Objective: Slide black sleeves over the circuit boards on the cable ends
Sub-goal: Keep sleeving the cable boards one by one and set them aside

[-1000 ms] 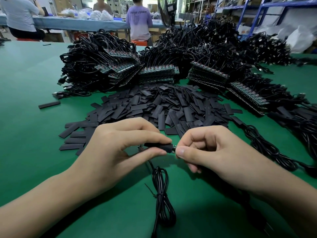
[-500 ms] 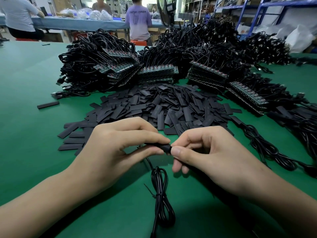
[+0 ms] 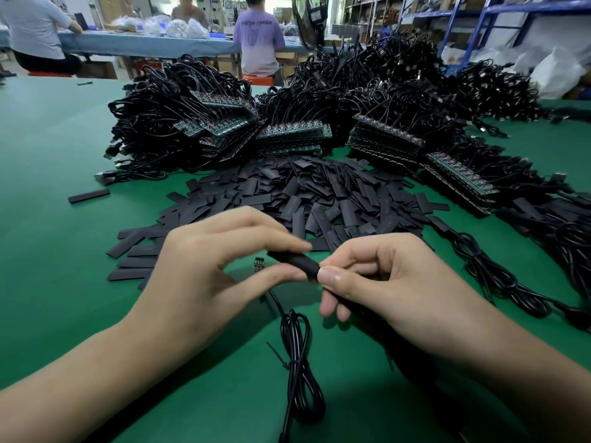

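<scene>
Green table [image 3: 64, 251], sleeve pile [image 3: 319, 199] behind. More sleeve [image 3: 297, 261] showing than earlier. Left hand [image 3: 198, 282] pinching it, right hand [image 3: 399, 289] pinching its end.

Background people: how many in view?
3: person in white far left, cropped person behind the blue table, person in purple centre. More may be hidden.

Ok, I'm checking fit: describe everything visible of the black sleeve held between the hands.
The sleeve is a short matte black tube, rubbery-looking, held above the table, tilted with its right end lower. The left hand pinches it between thumb and forefinger; the right hand pinches its right end. A small circuit board shows just beyond its left end.
</scene>
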